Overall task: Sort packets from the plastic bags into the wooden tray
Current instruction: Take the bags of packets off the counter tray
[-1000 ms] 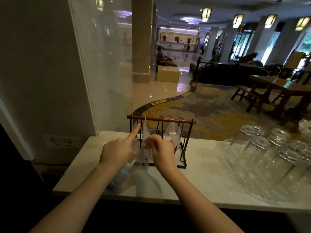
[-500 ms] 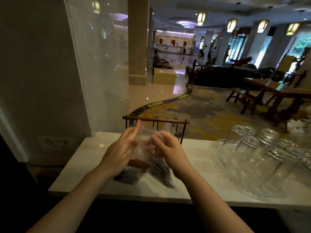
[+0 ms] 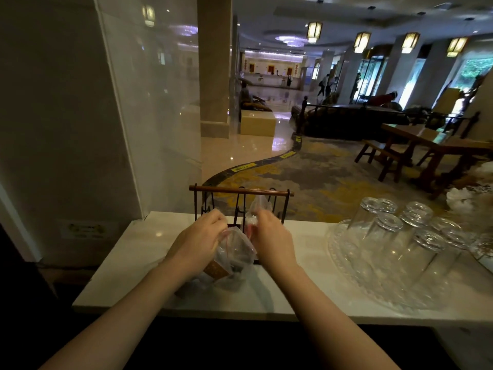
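A clear plastic bag (image 3: pixel 234 252) with brown and dark packets (image 3: pixel 214 271) inside hangs between my hands just above the white counter (image 3: pixel 128 263). My left hand (image 3: pixel 197 241) grips its left top edge and my right hand (image 3: pixel 272 241) pinches the right top edge. Behind them stands a black wire rack with a wooden top bar (image 3: pixel 240 190); its base is hidden by my hands. A second clear bag (image 3: pixel 260 206) sits in the rack behind my right hand.
A large glass tray (image 3: pixel 344 265) with several upturned glasses (image 3: pixel 389 225) fills the counter's right side. A glass partition (image 3: pixel 149 116) rises at the back left. The counter's front edge runs just below the bag.
The bag has been pulled toward me out of the rack and its mouth is now spread wider between my hands. My left forefinger, pointing up before, is now curled on the bag.
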Tool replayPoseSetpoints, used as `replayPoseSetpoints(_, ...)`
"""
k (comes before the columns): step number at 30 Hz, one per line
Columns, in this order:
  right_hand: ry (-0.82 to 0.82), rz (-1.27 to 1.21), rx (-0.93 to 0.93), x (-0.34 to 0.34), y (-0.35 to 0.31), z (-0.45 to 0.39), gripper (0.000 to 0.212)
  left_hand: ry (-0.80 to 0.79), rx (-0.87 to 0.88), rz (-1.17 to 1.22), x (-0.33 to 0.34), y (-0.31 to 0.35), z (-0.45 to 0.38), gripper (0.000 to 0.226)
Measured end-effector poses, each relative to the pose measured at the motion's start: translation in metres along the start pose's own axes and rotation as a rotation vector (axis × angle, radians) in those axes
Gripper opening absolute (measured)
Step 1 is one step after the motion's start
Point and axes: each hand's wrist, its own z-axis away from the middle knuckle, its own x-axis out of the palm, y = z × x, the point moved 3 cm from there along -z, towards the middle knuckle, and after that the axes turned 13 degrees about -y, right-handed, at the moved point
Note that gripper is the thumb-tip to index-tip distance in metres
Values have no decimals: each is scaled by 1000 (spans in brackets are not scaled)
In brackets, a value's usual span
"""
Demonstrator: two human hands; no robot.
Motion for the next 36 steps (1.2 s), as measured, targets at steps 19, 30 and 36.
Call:
replayPoseSetpoints(19,102,-524,-1,-16,33,7,11,-160,1,-123,17,11,-44,34)
replayPoseSetpoints(30,3,-1283,-282,-105,7,67,15,-75,64,-147,26,9,-43,31)
replayPoseSetpoints(36,-85,-1435,-248,-94,8,116,18,27,84,-47,9,25,-8,25)
